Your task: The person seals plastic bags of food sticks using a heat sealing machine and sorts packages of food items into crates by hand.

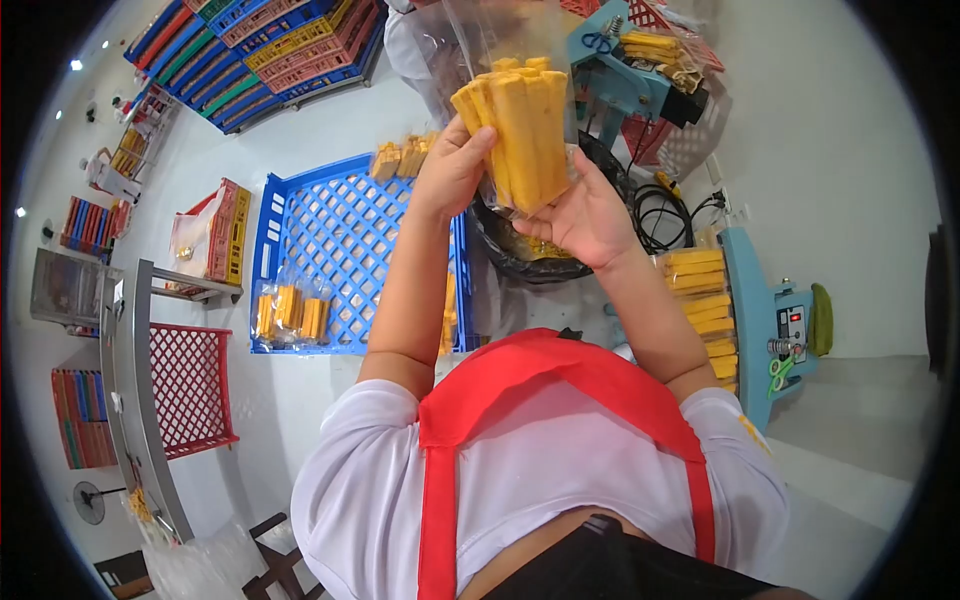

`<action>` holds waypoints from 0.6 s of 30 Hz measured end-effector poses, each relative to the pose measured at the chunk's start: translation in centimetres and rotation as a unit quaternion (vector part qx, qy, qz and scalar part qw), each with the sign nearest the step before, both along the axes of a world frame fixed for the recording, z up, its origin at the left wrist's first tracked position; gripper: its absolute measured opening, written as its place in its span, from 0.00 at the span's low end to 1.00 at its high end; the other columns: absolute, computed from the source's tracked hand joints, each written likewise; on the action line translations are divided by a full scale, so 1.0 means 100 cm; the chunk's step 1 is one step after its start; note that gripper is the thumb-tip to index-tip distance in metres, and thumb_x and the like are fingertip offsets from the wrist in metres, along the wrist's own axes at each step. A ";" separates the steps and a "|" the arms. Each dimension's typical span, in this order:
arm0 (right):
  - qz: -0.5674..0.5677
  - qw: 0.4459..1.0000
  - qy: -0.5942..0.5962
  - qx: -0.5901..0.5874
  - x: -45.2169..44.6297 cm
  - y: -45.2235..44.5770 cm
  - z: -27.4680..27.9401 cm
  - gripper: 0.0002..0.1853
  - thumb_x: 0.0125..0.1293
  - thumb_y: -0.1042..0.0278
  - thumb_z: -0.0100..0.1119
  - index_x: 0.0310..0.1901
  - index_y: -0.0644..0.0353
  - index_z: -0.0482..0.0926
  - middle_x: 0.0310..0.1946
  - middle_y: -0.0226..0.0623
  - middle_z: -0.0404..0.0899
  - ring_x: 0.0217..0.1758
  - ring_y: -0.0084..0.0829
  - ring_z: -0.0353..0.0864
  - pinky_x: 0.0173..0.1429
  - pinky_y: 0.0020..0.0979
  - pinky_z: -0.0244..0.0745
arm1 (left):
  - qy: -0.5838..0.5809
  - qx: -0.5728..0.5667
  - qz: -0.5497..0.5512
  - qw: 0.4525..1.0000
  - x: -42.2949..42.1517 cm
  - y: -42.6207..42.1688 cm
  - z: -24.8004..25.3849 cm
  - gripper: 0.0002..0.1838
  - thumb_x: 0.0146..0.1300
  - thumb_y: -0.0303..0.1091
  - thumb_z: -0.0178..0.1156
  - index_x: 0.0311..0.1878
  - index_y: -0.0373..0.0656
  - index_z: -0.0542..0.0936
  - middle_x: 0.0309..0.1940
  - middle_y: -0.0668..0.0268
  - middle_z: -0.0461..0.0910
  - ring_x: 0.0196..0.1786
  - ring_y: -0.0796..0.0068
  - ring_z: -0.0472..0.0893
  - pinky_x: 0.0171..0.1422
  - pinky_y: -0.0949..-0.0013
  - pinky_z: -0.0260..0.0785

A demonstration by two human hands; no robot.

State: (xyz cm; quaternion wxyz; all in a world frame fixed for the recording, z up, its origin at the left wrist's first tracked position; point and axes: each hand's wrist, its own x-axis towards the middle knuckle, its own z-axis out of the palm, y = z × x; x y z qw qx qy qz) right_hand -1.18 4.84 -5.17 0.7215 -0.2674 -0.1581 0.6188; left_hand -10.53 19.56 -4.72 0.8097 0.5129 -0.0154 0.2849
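A clear plastic bag of yellow sticks [520,130] is held up in front of me, its loose open-looking top rising above the sticks. My left hand [452,170] grips the bag's left side, thumb across the front. At the lower right corner, my right hand [592,215] supports the bag with its thumb beside it and fingertips at the bottom edge. The sticks stand upright and bunched together; what kind of food they are, I cannot tell. Beneath the hands is a container lined with a black plastic bag [535,262], with yellow bits inside.
Left of my arms lies a blue crate [350,230] carrying packed bags of sticks [292,312]. On the right, more filled bags [700,310] line a blue-green machine [757,320] with green scissors [780,372]. Another such machine [620,75] stands ahead, near black cables [665,215].
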 end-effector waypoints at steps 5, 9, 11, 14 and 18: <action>-0.004 0.998 0.067 0.018 0.000 0.002 -0.002 0.28 0.63 0.42 0.29 0.54 0.55 0.63 0.48 0.38 0.70 0.50 0.35 0.70 0.50 0.43 0.65 | 0.036 0.015 0.016 0.999 0.002 -0.003 0.005 0.26 0.58 0.31 0.52 0.59 0.38 0.58 0.53 0.62 0.66 0.54 0.74 0.67 0.57 0.70 0.59; -0.015 0.998 0.049 0.030 0.001 0.004 -0.004 0.27 0.63 0.43 0.30 0.54 0.55 0.63 0.49 0.37 0.70 0.51 0.35 0.69 0.52 0.41 0.63 | 0.047 0.120 0.159 0.979 -0.001 -0.022 0.018 0.36 0.54 0.28 0.55 0.63 0.38 0.47 0.53 0.59 0.64 0.55 0.71 0.66 0.56 0.69 0.60; -0.069 0.996 -0.013 0.054 -0.006 0.006 -0.003 0.26 0.64 0.45 0.32 0.56 0.55 0.61 0.49 0.35 0.69 0.52 0.33 0.68 0.53 0.40 0.63 | 0.082 0.138 0.197 0.967 -0.002 -0.025 0.020 0.40 0.53 0.27 0.56 0.64 0.38 0.43 0.53 0.58 0.64 0.55 0.70 0.66 0.56 0.69 0.60; -0.152 0.982 -0.081 0.080 -0.018 0.006 0.007 0.28 0.64 0.45 0.31 0.59 0.56 0.57 0.53 0.37 0.65 0.52 0.34 0.68 0.53 0.40 0.63 | 0.019 0.161 0.246 0.956 -0.002 -0.025 0.022 0.38 0.50 0.27 0.56 0.63 0.38 0.48 0.52 0.58 0.65 0.54 0.68 0.67 0.55 0.67 0.62; -0.030 0.989 -0.111 0.093 -0.001 0.003 -0.003 0.31 0.64 0.47 0.34 0.64 0.53 0.43 0.57 0.35 0.59 0.59 0.33 0.59 0.56 0.40 0.61 | -0.079 -0.093 0.030 0.992 -0.008 -0.010 0.012 0.34 0.49 0.28 0.57 0.60 0.45 0.54 0.53 0.58 0.65 0.54 0.64 0.68 0.55 0.64 0.64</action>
